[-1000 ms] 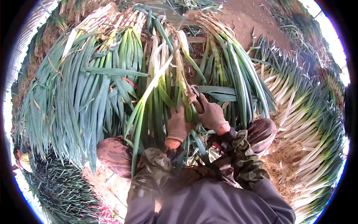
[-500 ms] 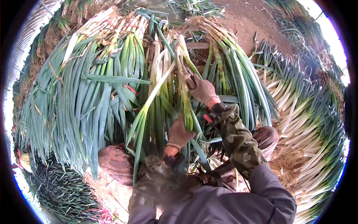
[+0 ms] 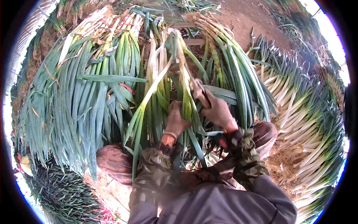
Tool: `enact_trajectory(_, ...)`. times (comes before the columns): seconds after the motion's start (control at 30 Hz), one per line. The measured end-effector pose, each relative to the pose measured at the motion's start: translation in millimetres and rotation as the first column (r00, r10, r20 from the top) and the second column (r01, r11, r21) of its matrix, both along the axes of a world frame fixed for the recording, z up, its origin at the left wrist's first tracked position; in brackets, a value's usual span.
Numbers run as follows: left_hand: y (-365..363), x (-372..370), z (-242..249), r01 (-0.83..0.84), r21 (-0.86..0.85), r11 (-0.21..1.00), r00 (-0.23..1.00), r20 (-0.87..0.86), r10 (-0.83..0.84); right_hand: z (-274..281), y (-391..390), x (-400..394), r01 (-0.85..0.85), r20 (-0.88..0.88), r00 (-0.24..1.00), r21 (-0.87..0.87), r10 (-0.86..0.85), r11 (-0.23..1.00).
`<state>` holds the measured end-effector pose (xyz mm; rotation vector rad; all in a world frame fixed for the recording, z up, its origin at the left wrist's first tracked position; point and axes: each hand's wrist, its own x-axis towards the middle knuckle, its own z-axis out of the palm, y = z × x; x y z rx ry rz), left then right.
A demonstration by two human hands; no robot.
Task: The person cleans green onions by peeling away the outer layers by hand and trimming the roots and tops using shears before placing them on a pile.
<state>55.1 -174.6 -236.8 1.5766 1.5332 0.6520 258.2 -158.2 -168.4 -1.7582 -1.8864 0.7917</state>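
A green onion stalk (image 3: 184, 80) with pale upper part and green leaves stands out in the middle, in front of other onions (image 3: 153, 74). My gloved left hand (image 3: 176, 120) is closed round the lower leaves of this stalk. To the right, my gloved right hand (image 3: 216, 111) is closed on a small dark tool (image 3: 201, 93), whose tip is beside the stalk; the tool's exact shape is blurred. One loose onion (image 3: 149, 99) slants down to the left, past my left hand.
Large onion bundles with long leaves (image 3: 74, 100) lie at the left, another bundle (image 3: 238, 67) at the right. Rows of white-stemmed onions (image 3: 298, 119) fill the far right. Dark green tops (image 3: 63, 190) are at the lower left, bare soil (image 3: 246, 22) at the top right.
My right hand has moved down and to the right with the tool, away from the upper stalk. My left hand has shifted slightly up and left.
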Motion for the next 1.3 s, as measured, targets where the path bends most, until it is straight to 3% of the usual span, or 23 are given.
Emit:
enact_trajectory(0.03,2,3,14,-0.031,-0.023,0.999,0.998,0.047,0.032,-8,-19,6,-0.038,-0.022,0.999,0.037,0.039,0.999)
enact_trajectory(0.2,9,1,5,-0.037,0.110,0.993,0.999,-0.029,0.040,16,-90,21,-0.062,0.073,0.994,-0.235,0.081,0.970)
enact_trajectory(0.27,6,-2,10,-0.039,0.057,0.998,0.998,-0.048,0.042,8,-102,21,-0.116,0.036,0.991,-0.222,0.127,0.968)
enact_trajectory(0.3,2,-5,11,-0.023,0.153,0.988,0.993,-0.109,0.040,6,-102,21,-0.079,0.028,0.996,-0.211,0.087,0.974)
enact_trajectory(0.4,-6,-10,30,-0.035,-0.018,0.999,0.996,0.077,0.037,-1,-95,19,-0.041,0.024,0.999,-0.185,0.046,0.982)
enact_trajectory(0.43,-9,-12,31,-0.016,0.040,0.999,0.996,0.090,0.013,-1,-91,17,-0.037,0.025,0.999,-0.177,0.042,0.983)
enact_trajectory(0.47,-8,-16,17,-0.027,-0.029,0.999,0.979,0.199,0.033,7,-85,13,-0.057,0.029,0.998,-0.197,0.064,0.979)
enact_trajectory(0.57,-16,-20,50,-0.140,-0.175,0.975,0.928,0.320,0.190,-1,-65,10,0.038,0.015,0.999,-0.157,-0.036,0.987)
enact_trajectory(0.6,-16,-33,42,-0.140,-0.077,0.987,0.951,0.268,0.156,0,-60,11,-0.015,0.036,0.999,-0.171,0.021,0.985)
enact_trajectory(0.63,-23,-26,103,-0.223,-0.304,0.926,0.855,0.396,0.336,2,-56,12,-0.064,0.053,0.996,-0.187,0.076,0.980)
enact_trajectory(0.67,-21,-52,67,-0.252,-0.191,0.949,0.838,0.447,0.313,4,-54,14,-0.112,0.071,0.989,-0.203,0.129,0.973)
enact_trajectory(0.7,-19,-76,53,-0.304,0.059,0.951,0.918,0.286,0.276,10,-54,17,-0.072,0.057,0.995,-0.210,0.086,0.975)
enact_trajectory(0.77,-18,-113,59,-0.430,0.022,0.902,0.875,0.255,0.411,9,-52,30,0.054,0.004,0.999,-0.072,-0.053,0.996)
enact_trajectory(0.8,-19,-122,76,-0.407,0.128,0.904,0.912,0.112,0.394,10,-52,43,0.108,-0.011,0.994,0.014,-0.107,0.994)
enact_trajectory(0.87,-17,-140,63,-0.472,0.238,0.849,0.879,0.202,0.432,20,-50,74,0.284,-0.042,0.958,0.011,-0.284,0.959)
enact_trajectory(0.9,-19,-131,65,-0.383,0.420,0.823,0.908,0.005,0.419,21,-52,80,0.278,-0.034,0.960,-0.013,-0.278,0.960)
enact_trajectory(0.93,-23,-118,63,-0.485,0.160,0.860,0.843,-0.178,0.508,20,-56,86,0.272,-0.025,0.962,-0.038,-0.273,0.962)
enact_trajectory(1.0,-28,-75,55,-0.174,0.511,0.842,0.680,-0.556,0.478,9,-66,97,0.132,-0.028,0.991,-0.037,-0.133,0.991)
enact_trajectory(1.03,-29,-51,63,-0.042,0.569,0.821,0.703,-0.567,0.429,21,-67,96,0.172,-0.060,0.983,-0.053,-0.175,0.984)
enact_trajectory(1.1,-25,-7,89,0.157,0.473,0.867,0.878,-0.469,0.097,28,-67,99,0.228,-0.150,0.960,-0.064,-0.236,0.971)
enact_trajectory(1.13,-18,12,97,0.271,0.333,0.903,0.944,-0.276,-0.182,26,-65,103,0.215,-0.159,0.962,-0.054,-0.221,0.975)
enact_trajectory(1.2,16,52,81,0.395,0.167,0.903,0.896,0.146,-0.419,27,-62,116,0.176,-0.185,0.967,-0.005,-0.173,0.984)
enact_trajectory(1.3,93,127,82,0.284,0.139,0.949,0.959,-0.019,-0.284,42,-55,135,0.260,-0.253,0.936,0.035,-0.244,0.965)
